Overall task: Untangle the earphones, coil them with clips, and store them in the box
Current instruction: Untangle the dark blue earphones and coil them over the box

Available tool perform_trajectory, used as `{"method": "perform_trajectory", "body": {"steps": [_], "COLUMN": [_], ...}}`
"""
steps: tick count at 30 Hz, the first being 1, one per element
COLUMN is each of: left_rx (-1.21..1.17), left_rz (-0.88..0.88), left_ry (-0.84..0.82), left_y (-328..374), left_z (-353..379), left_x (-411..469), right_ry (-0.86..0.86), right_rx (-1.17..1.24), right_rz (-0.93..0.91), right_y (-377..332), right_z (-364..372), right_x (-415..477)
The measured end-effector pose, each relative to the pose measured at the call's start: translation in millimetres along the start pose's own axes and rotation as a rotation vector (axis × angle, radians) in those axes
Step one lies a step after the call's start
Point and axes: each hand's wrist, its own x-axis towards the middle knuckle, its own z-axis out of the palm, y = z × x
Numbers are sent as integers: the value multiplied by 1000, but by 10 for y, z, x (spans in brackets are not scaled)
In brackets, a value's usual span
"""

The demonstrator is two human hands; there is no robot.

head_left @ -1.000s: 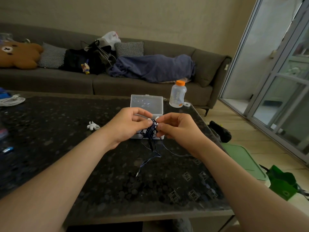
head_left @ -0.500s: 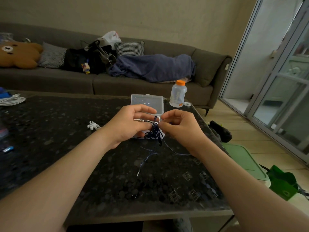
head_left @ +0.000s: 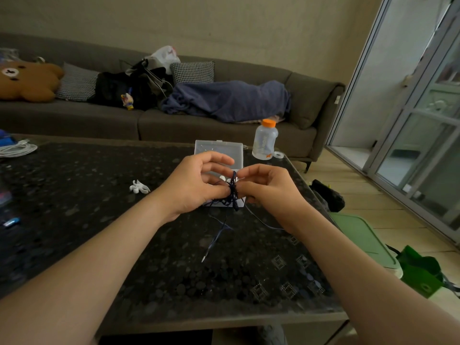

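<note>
Two hands meet above the dark speckled table [head_left: 87,220], close together, each pinching the same knot of dark blue earphones [head_left: 232,189]. The left hand [head_left: 194,183] grips the tangle from the left with thumb and curled fingers. The right hand [head_left: 270,189] nips it from the right, its fingertips almost touching the left's. Loose cord droops from the knot to the tabletop, and the plug [head_left: 204,258] lies on the near side. Just beyond the hands stands the clear box [head_left: 219,149], lid upright, partly hidden by them. A white clip [head_left: 139,187] lies on the table left of the left hand, apart from it. An orange-capped bottle [head_left: 265,141] stands near the table's far right edge.
</note>
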Motion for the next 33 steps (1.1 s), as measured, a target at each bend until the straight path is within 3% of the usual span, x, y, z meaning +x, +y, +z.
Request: {"method": "perform_trajectory", "body": {"steps": [20, 26, 30, 33], "left_rx": [-134, -324, -220, -169], "left_rz": [-48, -214, -294, -257], "left_ry": [13, -40, 3, -38], "left_y": [36, 130, 111, 125], "left_z": [20, 23, 49, 39], "left_x": [26, -1, -7, -27], "right_ry": [-106, -66, -70, -48], "right_rx": [294, 297, 248, 217], "right_rz": [41, 8, -20, -38], "right_y": [54, 39, 65, 68], "right_z": [60, 34, 9, 9], "right_x": [84, 72, 67, 70]}}
